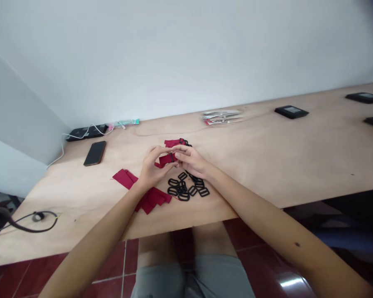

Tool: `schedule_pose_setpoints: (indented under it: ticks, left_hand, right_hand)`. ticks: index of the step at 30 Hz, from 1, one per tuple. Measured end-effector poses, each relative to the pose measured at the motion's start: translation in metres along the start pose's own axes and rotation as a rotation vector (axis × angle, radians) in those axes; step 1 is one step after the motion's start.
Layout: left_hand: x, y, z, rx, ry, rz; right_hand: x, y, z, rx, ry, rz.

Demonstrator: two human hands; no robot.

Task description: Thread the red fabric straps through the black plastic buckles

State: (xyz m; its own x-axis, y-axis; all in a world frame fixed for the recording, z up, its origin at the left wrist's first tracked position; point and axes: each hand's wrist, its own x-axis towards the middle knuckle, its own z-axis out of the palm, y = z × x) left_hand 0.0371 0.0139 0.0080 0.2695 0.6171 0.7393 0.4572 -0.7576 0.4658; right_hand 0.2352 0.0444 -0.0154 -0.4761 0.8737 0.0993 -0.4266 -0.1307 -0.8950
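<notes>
Between my two hands is a red fabric strap point(165, 159) with a black slide buckle point(172, 157) around it. My left hand point(153, 166) grips it from the left, thumb and fingers curled toward the buckle. From the right, my right hand point(189, 159) pinches the strap's other end beside the buckle. Just below lies a pile of loose black buckles point(180, 188) on the table. Several cut red straps point(152, 199) are spread under and beside my left forearm. Behind my hands sit more red straps point(171, 143) with black buckles, partly hidden by my fingers.
A dark phone point(95, 153) lies on the wooden table point(251, 165) at the left, near a black box point(87, 131) with a white cable. Flat plastic packets point(221, 116) rest by the wall. Black devices point(291, 111) stand at the right. A dark cable point(34, 227) loops at the left front.
</notes>
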Motion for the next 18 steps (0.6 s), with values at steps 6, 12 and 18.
schedule_pose_setpoints:
  ticks: [6, 12, 18]
  left_hand:
    - [-0.0012, 0.0059, 0.0015, 0.007, 0.043, 0.014]
    - [-0.0031, 0.0078, 0.0032, -0.009, 0.002, 0.001]
    - [-0.0036, 0.0022, 0.0076, -0.246, -0.056, -0.067]
  right_hand:
    - [-0.0046, -0.0025, 0.0008, 0.097, -0.086, 0.074]
    - [-0.0058, -0.0015, -0.0007, 0.063, -0.097, 0.097]
    - [-0.0065, -0.0071, -0.0017, 0.030, -0.070, 0.079]
